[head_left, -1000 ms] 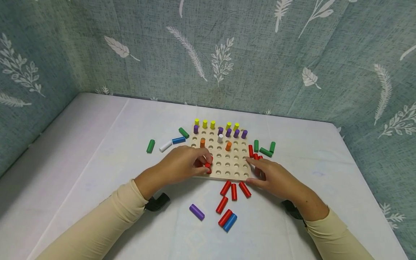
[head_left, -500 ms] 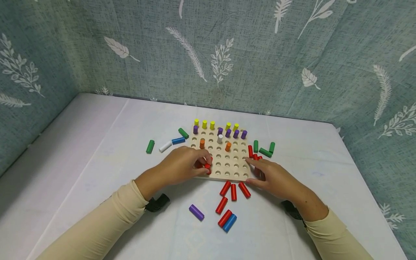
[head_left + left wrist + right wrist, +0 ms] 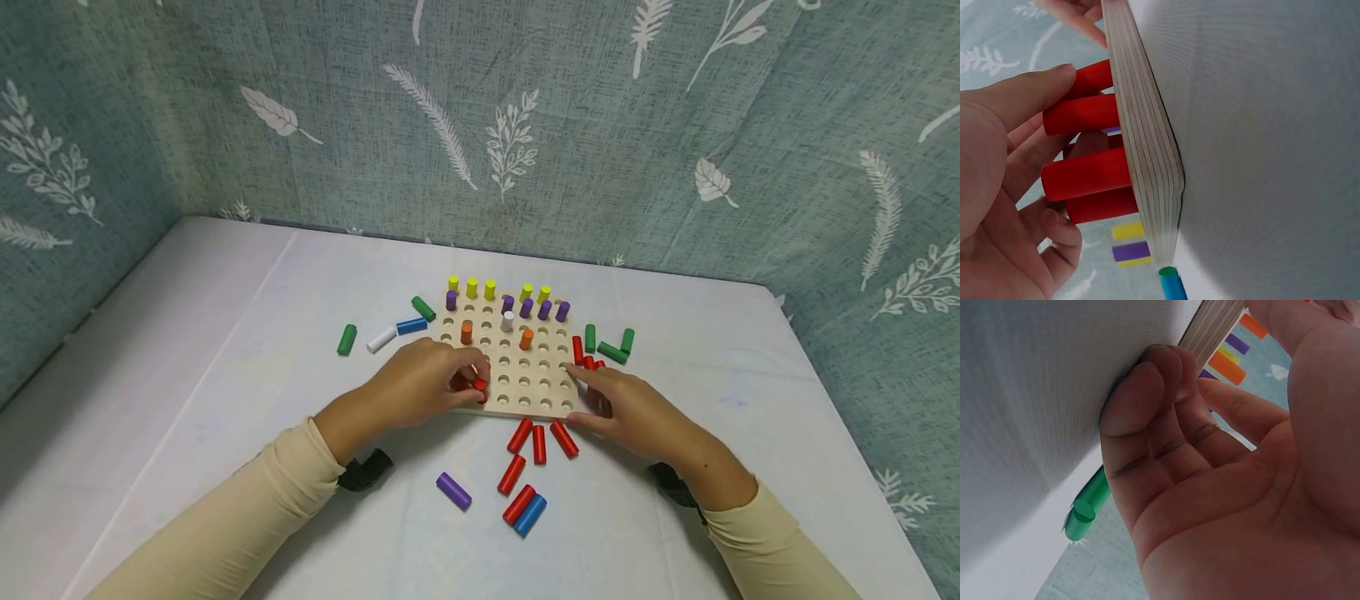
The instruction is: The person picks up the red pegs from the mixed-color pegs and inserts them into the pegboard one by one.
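Note:
A square wooden pegboard lies mid-table with rows of round holes. At its front left part my left hand pinches a red peg between thumb and fingers, and the peg stands in the board. Several other red pegs stand upright around those fingers in the left wrist view. My right hand grips the board's right front corner, thumb at the front edge, index finger on top. In the right wrist view its other fingers curl against the board's side.
Yellow pegs, purple pegs, a white peg and orange pegs stand in the board. Loose red pegs, a purple peg and a blue peg lie in front. Green pegs lie at right.

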Available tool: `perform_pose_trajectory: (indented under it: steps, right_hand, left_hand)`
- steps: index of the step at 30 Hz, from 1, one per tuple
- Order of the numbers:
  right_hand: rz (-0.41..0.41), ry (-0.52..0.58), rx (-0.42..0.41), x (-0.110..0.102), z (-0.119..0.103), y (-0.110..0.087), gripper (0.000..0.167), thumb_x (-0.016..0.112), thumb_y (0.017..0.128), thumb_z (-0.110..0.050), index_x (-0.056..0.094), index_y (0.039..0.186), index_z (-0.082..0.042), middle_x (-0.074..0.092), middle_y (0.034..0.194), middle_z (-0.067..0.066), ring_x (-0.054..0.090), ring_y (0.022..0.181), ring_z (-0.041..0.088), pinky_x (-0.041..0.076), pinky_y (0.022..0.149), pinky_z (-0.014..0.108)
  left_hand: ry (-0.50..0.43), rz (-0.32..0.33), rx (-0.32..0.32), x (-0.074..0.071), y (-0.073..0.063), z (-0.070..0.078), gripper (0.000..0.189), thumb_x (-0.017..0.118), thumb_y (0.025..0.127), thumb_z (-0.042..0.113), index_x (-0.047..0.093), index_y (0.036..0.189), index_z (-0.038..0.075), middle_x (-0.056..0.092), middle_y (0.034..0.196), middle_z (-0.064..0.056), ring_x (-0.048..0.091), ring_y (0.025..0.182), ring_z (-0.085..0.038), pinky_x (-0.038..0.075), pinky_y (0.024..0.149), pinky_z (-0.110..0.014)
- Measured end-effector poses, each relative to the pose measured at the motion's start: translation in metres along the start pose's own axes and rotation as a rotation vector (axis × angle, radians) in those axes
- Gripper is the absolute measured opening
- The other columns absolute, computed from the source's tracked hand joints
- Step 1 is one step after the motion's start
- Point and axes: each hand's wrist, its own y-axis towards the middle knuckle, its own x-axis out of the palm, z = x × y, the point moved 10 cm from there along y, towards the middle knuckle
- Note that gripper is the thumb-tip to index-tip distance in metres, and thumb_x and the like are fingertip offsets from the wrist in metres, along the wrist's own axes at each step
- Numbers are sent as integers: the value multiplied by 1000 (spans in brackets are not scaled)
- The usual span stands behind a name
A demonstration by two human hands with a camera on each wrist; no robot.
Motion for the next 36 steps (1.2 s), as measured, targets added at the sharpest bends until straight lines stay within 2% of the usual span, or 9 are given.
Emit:
perform_pose_trajectory:
  steps: [8, 15, 18, 21, 24, 29, 36]
  right_hand:
    - [-1, 5, 4, 0, 0, 0, 73, 77, 87, -41, 48, 149, -18, 56, 89, -2, 51, 85, 13, 46, 71, 26]
    - [3, 0, 5, 0, 0, -1, 73, 77, 86, -41, 48, 149, -18, 56, 89, -2, 51, 85, 13, 47, 71, 25]
    - [1, 2, 8, 0, 0, -1, 73, 77, 86, -41, 48, 150, -18, 56, 90, -2, 51, 86, 13, 47, 72, 26]
    - [1, 3, 5, 0, -1, -1, 73, 77, 87, -41, 48, 150, -18, 56, 90, -2, 51, 86, 13, 46, 72, 27]
    - [1, 3, 5, 0, -1, -1, 73, 77, 87, -41, 48, 150, -18, 56, 90, -2, 51, 86, 13, 46, 72, 26]
    - [-3, 4, 12, 0, 0, 0, 74, 77, 86, -42, 47, 150, -19, 56, 91, -2, 52, 88, 13, 47, 73, 26]
    - [-2, -1, 10, 1, 1, 0, 74, 77, 86, -41, 47, 150, -19, 57, 91, -2, 52, 87, 13, 47, 73, 26]
  left_hand:
    - [-7, -3, 8, -5, -2, 3, 17, 81, 85, 28, 72, 98, 23, 70, 84, 15, 57, 74, -2, 49, 68, -20]
    - [-39, 49, -12, -23, -5, 3, 15, 78, 88, 26, 75, 102, 21, 69, 84, 14, 59, 73, -7, 50, 61, -22]
    - [-34, 90, -12, -32, -5, 0, 19, 78, 88, 26, 75, 105, 18, 73, 93, 10, 63, 81, -9, 53, 68, -26]
    - [-24, 117, -5, -37, -6, -4, 24, 81, 86, 26, 75, 107, 16, 75, 104, 4, 66, 93, -13, 55, 82, -33]
    - [-10, 122, -7, -38, -5, -9, 30, 82, 84, 29, 74, 110, 15, 73, 112, 3, 66, 107, -17, 52, 96, -42]
    - [-27, 90, -38, -33, -4, -19, 37, 81, 84, 37, 73, 115, 18, 70, 120, 4, 60, 121, -20, 46, 107, -49]
    - [-49, -7, -87, -21, -5, -32, 55, 83, 78, 49, 68, 125, 24, 61, 138, -2, 49, 136, -26, 39, 113, -55]
